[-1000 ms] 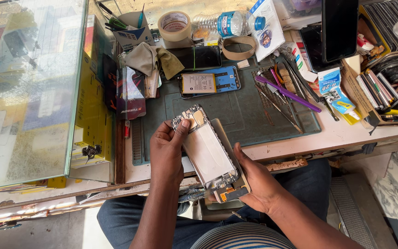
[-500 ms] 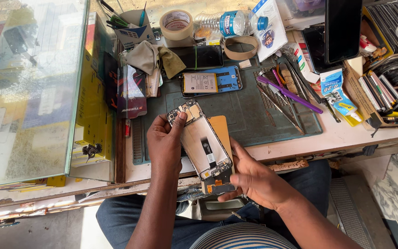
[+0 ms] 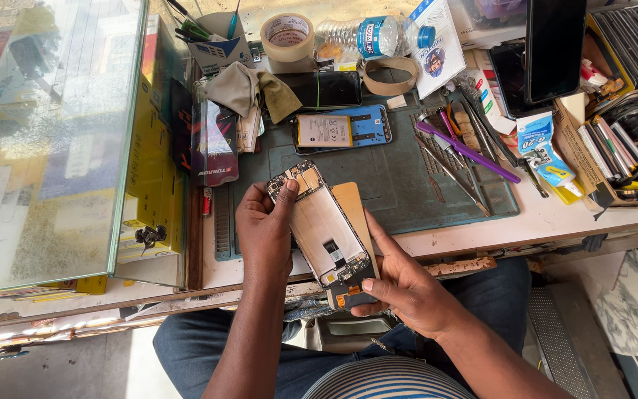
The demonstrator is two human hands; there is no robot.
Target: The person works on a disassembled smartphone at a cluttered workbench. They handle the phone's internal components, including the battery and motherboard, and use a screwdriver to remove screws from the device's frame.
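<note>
phone frame (image 3: pixel 326 229), a long flat opened one with a pale middle and small gold and dark parts at its ends, sits in the middle of the picture, held up over the near edge of the dark green work mat (image 3: pixel 400 185). its long side runs from upper left to lower right. the left hand (image 3: pixel 263 229) is closed on the upper left end, thumb on the edge. the right hand (image 3: pixel 407 284) is closed on the lower right end, fingers under it. so the two hands are apart, one at each end, both touching it. a thin tan card (image 3: pixel 356 210) lies just behind the frame, touching it. farther up the mat lies a blue open phone with a battery (image 3: pixel 342 128). a purple tool (image 3: pixel 467 151) and metal tweezers (image 3: pixel 444 170) lie to the upper right, well apart. a tape roll (image 3: pixel 287 33) and a plastic bottle (image 3: pixel 367 35) sit at the top. nothing stands between the hands and the frame.
</note>
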